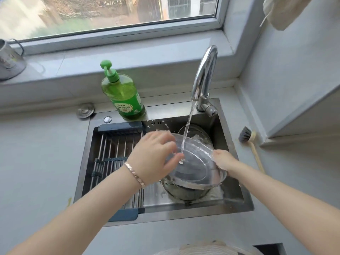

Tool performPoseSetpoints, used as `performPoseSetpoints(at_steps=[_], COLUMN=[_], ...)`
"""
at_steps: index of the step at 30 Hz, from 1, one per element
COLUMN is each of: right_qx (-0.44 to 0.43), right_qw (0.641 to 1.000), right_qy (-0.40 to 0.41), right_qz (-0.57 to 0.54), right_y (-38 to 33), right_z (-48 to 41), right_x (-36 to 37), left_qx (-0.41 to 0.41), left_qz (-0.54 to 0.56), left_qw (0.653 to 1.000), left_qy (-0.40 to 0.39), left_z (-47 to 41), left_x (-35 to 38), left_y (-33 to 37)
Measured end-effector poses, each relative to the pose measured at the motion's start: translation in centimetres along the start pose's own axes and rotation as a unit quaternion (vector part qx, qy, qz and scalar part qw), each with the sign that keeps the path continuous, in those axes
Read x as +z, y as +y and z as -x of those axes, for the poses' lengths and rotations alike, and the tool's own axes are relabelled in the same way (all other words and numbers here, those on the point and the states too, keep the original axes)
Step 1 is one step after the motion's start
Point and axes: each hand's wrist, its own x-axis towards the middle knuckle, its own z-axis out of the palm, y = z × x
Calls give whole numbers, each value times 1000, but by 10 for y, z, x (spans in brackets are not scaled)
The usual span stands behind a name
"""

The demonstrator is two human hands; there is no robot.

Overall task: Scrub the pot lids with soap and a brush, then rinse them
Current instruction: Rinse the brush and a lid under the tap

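A glass pot lid [197,166] with a steel rim is held tilted over the sink [239,201], inner side up. Water from the chrome tap [203,78] falls onto it. My left hand [154,157] grips the lid's left edge, fingers on the glass. My right hand [223,160] holds its right edge. Another lid or pot [184,192] lies below in the basin, and a further glass lid [197,131] leans behind. The brush [246,137] with dark bristles and a wooden handle rests on the counter to the right. A green soap bottle [123,94] stands behind the sink.
A roll-up drying rack [114,157] covers the sink's left half. A round steel cap [85,110] lies on the counter at the back left. A pale container [9,59] sits on the window sill. A cloth [287,11] hangs at the top right.
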Motion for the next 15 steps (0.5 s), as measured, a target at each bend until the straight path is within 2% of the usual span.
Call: performPoseSetpoints(at_steps=[2,3,4,6,8,9,10,12,15], right_qx=[64,94,110,108,92,84,73,36,-1], right_qw=[997,994,991,990,991,992,993,994,995], right_qy=[-34,-48,-62,-92,-101,-96,-82,-51,-24], right_qz=[33,35,33,19,12,-8,-38,-92,-97], right_y=[-7,-13,-20,-35,-49,-57,-63,-74,-72], right_z=[0,3,8,18,25,27,28,29,30], right_x=[-10,-16,-24,-41,-60,-68,-75,-87,-84], left_qx=[6,10,20,9,-38,-83,-137,-242,-404], left_qz=[19,6,-13,21,131,209,293,438,586], left_qw=[989,984,981,983,983,969,944,866,695], left_qy=[-146,-180,-191,-182,-122,-98,-69,15,100], left_z=[0,1,2,3,3,2,1,-5,-14], left_x=[1,5,12,21,24,24,24,24,33], left_y=[19,26,30,33,32,30,30,28,18])
